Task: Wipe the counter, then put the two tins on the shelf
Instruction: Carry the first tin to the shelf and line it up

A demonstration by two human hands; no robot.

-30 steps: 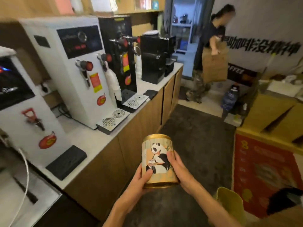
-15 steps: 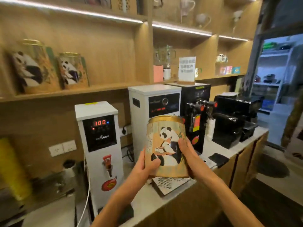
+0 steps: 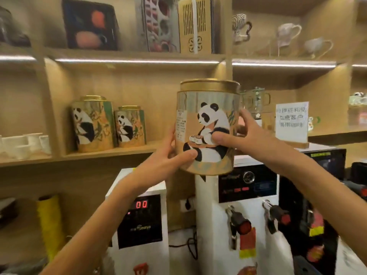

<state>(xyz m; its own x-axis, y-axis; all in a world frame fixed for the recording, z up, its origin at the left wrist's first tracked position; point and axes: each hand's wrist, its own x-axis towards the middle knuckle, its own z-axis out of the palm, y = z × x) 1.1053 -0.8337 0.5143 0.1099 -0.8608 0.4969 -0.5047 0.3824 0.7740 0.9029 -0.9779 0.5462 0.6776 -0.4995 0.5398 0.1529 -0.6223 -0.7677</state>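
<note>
A round panda tin (image 3: 206, 108) with a gold lid is held upright in both hands at shelf height. My left hand (image 3: 168, 155) grips its lower left side, thumb on the front. My right hand (image 3: 244, 135) grips its right side, thumb on the panda picture. The tin hangs in front of the wooden shelf (image 3: 111, 152), just right of two other panda tins, a larger one (image 3: 92, 124) and a smaller one (image 3: 131, 126), which stand side by side on that shelf.
White hot-water dispensers (image 3: 139, 215) and a dark machine (image 3: 317, 195) stand below on the counter. A sign card (image 3: 292, 121) and glass jug (image 3: 255, 100) sit on the shelf to the right. Cups (image 3: 25, 143) sit at left; boxes and mugs fill the upper shelf.
Both hands have raised the tin from waist height to the shelf level, and my view has turned from the floor and counter up to the shelves.
</note>
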